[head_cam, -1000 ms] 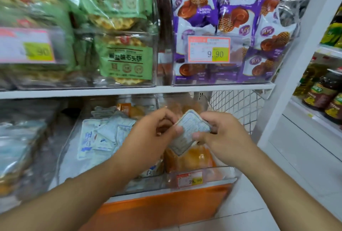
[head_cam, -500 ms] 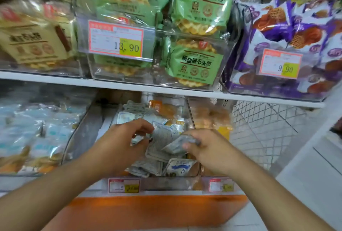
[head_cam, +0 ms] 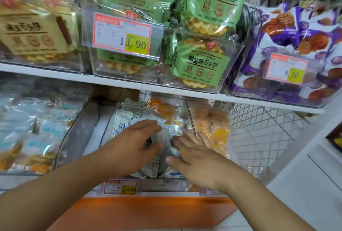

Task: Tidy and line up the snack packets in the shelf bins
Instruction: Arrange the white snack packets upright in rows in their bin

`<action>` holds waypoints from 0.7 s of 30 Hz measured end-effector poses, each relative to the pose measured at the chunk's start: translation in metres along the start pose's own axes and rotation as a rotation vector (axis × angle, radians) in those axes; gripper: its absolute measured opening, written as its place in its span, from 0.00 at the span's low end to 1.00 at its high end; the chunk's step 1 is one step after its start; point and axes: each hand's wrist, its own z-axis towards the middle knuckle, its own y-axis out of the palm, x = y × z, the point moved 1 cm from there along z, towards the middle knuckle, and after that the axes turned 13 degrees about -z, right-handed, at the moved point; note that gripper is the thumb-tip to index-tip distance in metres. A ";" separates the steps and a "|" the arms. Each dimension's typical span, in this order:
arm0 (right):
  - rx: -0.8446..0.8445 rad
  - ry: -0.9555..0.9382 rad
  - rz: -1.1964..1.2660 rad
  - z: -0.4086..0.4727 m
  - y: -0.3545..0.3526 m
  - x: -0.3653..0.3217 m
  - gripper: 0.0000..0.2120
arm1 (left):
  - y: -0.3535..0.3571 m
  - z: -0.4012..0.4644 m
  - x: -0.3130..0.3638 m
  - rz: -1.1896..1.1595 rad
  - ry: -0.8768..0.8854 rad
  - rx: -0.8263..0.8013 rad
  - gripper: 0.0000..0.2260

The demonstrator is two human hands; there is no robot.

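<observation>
Shop shelves [head_cam: 114, 80] carried clear bins [head_cam: 77, 138]; both hands, left hand [head_cam: 132, 142] and right hand [head_cam: 199, 158], pressed spread fingers on white packets [head_cam: 164, 138] near the lower shelf's front edge.

The left hand [head_cam: 135, 143] and right hand [head_cam: 196, 160] cover most of the small packets [head_cam: 162, 136] in the bin [head_cam: 103, 134], so their lie is unclear. The blue packs [head_cam: 37, 132] at left are blurred. The lower price tag [head_cam: 120, 187] is unreadable. The frame edge cuts the purple packs [head_cam: 288, 45].
</observation>
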 end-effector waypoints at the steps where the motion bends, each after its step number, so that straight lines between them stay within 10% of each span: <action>1: -0.015 -0.008 -0.009 -0.001 0.001 -0.001 0.38 | 0.001 0.004 0.003 0.006 0.002 0.000 0.26; 8: 0.122 0.037 0.199 -0.002 -0.002 0.006 0.34 | 0.013 0.046 -0.002 0.116 0.004 -0.104 0.32; 13: 0.303 0.203 0.272 0.022 -0.011 0.042 0.25 | 0.020 0.042 -0.017 0.341 0.023 -0.217 0.53; 21: 0.181 0.206 -0.072 0.100 -0.022 0.052 0.05 | -0.001 0.023 -0.037 0.455 0.088 -0.170 0.49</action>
